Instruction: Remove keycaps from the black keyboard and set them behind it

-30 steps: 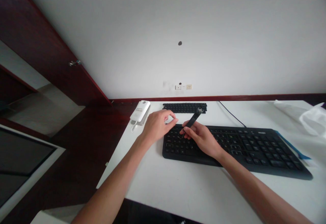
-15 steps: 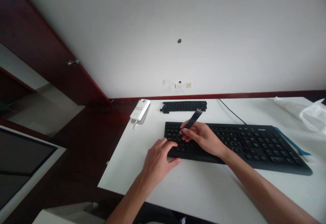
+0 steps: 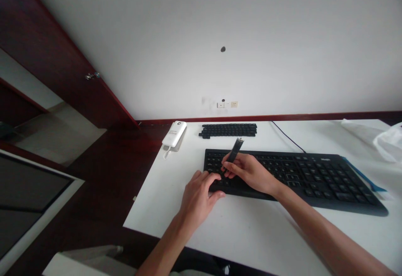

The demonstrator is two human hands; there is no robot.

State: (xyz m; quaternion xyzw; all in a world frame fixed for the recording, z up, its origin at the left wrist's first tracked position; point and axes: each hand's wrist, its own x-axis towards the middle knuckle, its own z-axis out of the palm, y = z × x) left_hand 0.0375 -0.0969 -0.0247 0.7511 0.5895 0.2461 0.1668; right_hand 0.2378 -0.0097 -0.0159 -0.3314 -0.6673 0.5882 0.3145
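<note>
A long black keyboard (image 3: 333, 205) lies on the white table. My left hand (image 3: 197, 192) grips its front left corner, with the index finger bent onto the lower keys and the thumb against the front edge. Pinched in my right hand (image 3: 248, 169) is a slim black tool (image 3: 234, 149), tilted, with a pale, see-through-looking upper end. Its lower end points down at the keys on the keyboard's left side, where my fingers hide the tip. Behind the keyboard sits a block of loose black keycaps (image 3: 230, 130), set out in close rows.
A white power bank (image 3: 174, 134) with a short white cable is at the table's back left. The keyboard's cord (image 3: 287, 137) runs to the back edge. At the right are a blue strip (image 3: 366, 176) and crumpled white plastic (image 3: 377, 138). A wall stands behind; the table's left edge drops to the floor.
The black tool has tipped more upright, its top moving a little left and down. My left hand stays at the keyboard's corner. The whole view has shifted slightly.
</note>
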